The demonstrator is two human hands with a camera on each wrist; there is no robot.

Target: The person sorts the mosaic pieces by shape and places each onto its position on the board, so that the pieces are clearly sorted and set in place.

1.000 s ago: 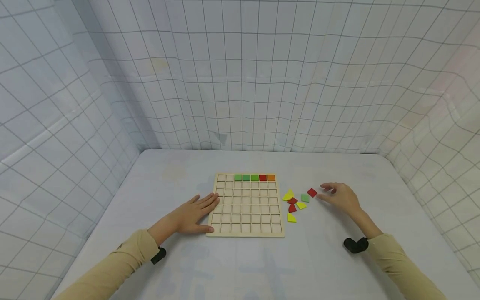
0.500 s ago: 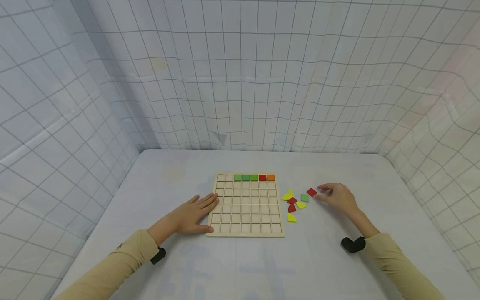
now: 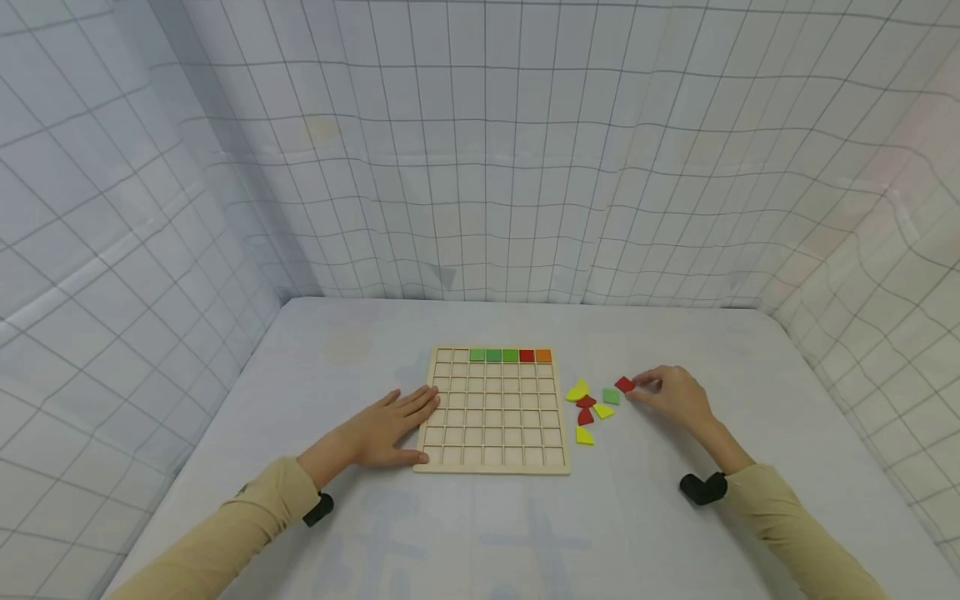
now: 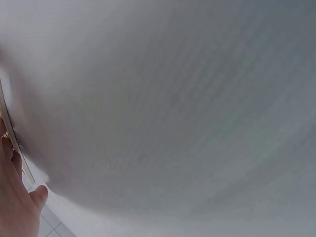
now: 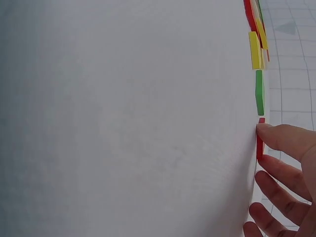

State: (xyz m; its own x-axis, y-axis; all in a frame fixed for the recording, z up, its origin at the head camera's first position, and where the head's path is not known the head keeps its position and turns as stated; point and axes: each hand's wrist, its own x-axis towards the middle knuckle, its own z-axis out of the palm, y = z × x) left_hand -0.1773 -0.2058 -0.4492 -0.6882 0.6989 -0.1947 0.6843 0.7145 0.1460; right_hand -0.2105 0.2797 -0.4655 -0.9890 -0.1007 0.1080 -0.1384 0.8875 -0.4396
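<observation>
A pale wooden grid board (image 3: 492, 412) lies on the white table. Its far row holds green, red and orange square tiles at the right end. My left hand (image 3: 382, 429) lies flat over the board's left edge, fingers spread. To the right of the board, my right hand (image 3: 677, 400) pinches a red square tile (image 3: 625, 384) between thumb and index finger, the tile still low at the table surface. In the right wrist view, the thumb (image 5: 281, 137) sits on the red tile's near end, with the index finger at its other end.
A light green square tile (image 3: 611, 397) lies just left of the red one. Between it and the board are several yellow and red quarter-round pieces, such as a yellow piece (image 3: 584, 436) near the front. A gridded white curtain (image 3: 480, 167) rises behind the table.
My right hand has moved slightly left, and its thumb and index finger have closed in on the red square tile. The left hand stays in place on the board.
</observation>
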